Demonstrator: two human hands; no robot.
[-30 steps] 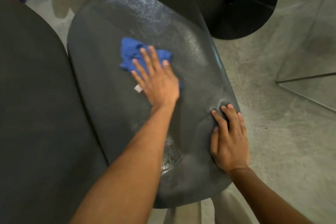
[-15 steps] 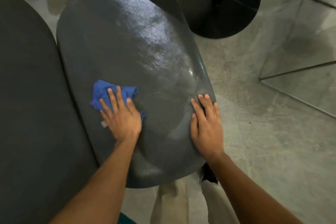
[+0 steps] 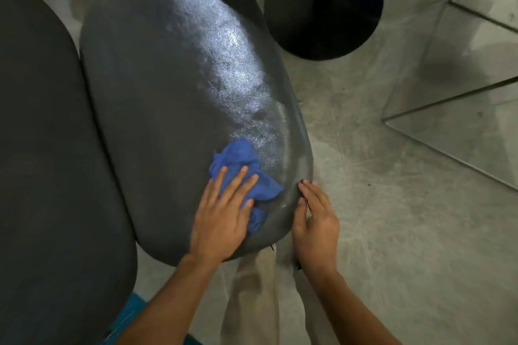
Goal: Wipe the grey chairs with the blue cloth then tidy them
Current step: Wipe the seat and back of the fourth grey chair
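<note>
Chairs are being seen from above, side by side. Far left, a second grey chair (image 3: 50, 148) is being shown edge to edge with the grey chair (image 3: 173, 87) under work, whose seat is being lit to a sheen along its middle. Moving right, the blue cloth (image 3: 238, 159) is being pressed flat against that seat near its right rim, bunched and creased, by the left hand (image 3: 221, 216); the fingers are being kept straight and spread over the cloth, nothing curled round it. Just beside it, the right hand (image 3: 315, 221) is being laid along the seat's right edge, fingers straight and close together, tips touching the rim. Below, beige trousers (image 3: 252, 294) are being glimpsed between the forearms. Further right, a round black base (image 3: 322, 5) is being shown on the grey concrete floor (image 3: 392, 232), well apart from thin metal frame legs (image 3: 448, 103) at the far right.
</note>
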